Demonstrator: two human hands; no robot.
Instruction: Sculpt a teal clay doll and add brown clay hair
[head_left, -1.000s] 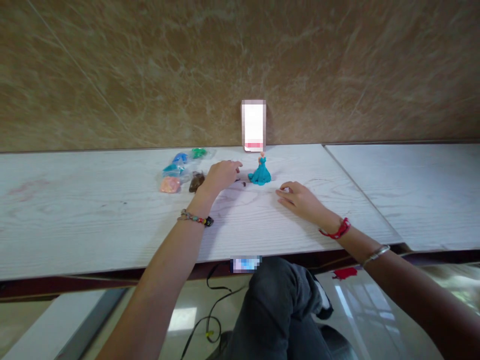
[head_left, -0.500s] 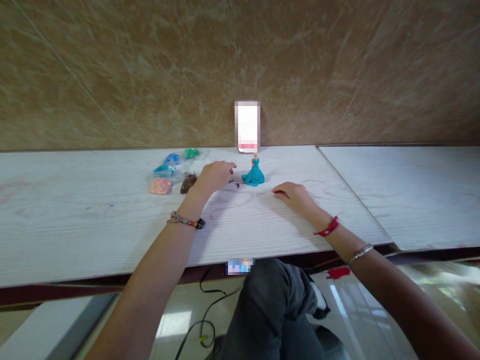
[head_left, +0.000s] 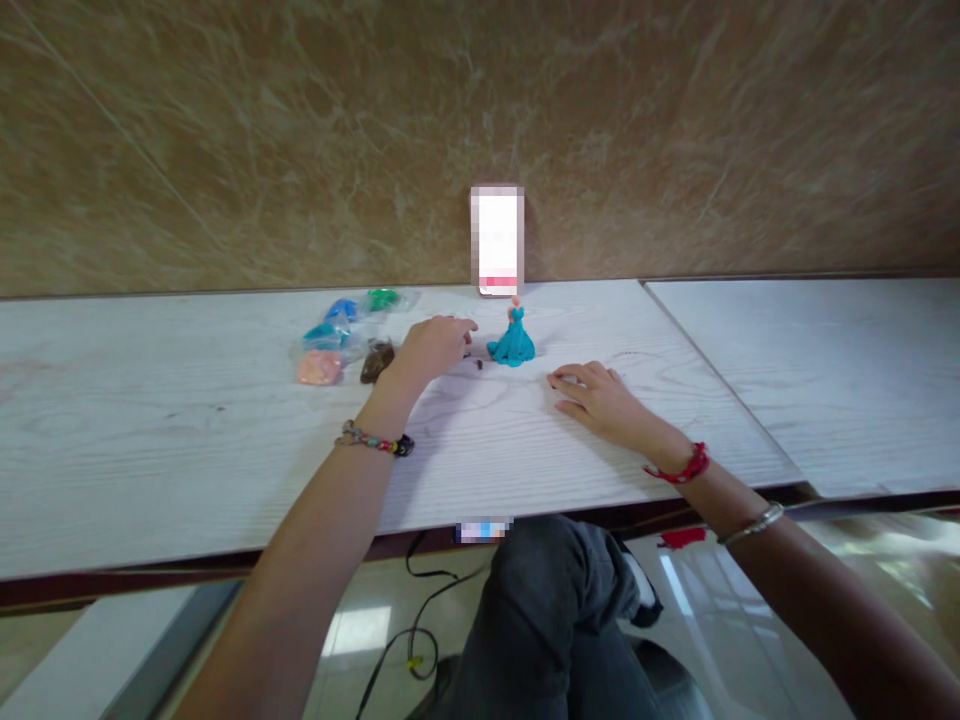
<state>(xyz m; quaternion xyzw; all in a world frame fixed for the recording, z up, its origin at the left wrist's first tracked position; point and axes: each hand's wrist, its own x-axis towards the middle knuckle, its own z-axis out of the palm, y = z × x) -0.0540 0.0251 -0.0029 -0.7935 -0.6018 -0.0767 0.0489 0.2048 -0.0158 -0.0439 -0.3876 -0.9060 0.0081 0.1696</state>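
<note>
A small clay figure in a turquoise gown [head_left: 512,340], with peach arms and head, stands upright on the white table. My left hand [head_left: 437,345] is just left of it, index finger stretched out and the others loosely bent, holding nothing I can see. A tiny dark brown bit [head_left: 480,365] lies between that hand and the figure. To the figure's right, my right hand [head_left: 596,393] rests low over the tabletop, thumb apart from the fingers. A small dark speck [head_left: 553,384] shows under its fingertips. A bag of brown clay [head_left: 376,361] sits beside my left wrist.
Further left are bags of peach clay [head_left: 320,367], turquoise clay [head_left: 322,334], blue clay [head_left: 343,309] and green clay [head_left: 382,299]. A phone with a blurred screen [head_left: 498,240] leans on the marbled wall behind the figure. A seam [head_left: 720,378] crosses the table on the right.
My right hand's thumb has parted from its fingers, and the hand has turned flatter. My left hand stays almost in place. The view has shifted slightly.
</note>
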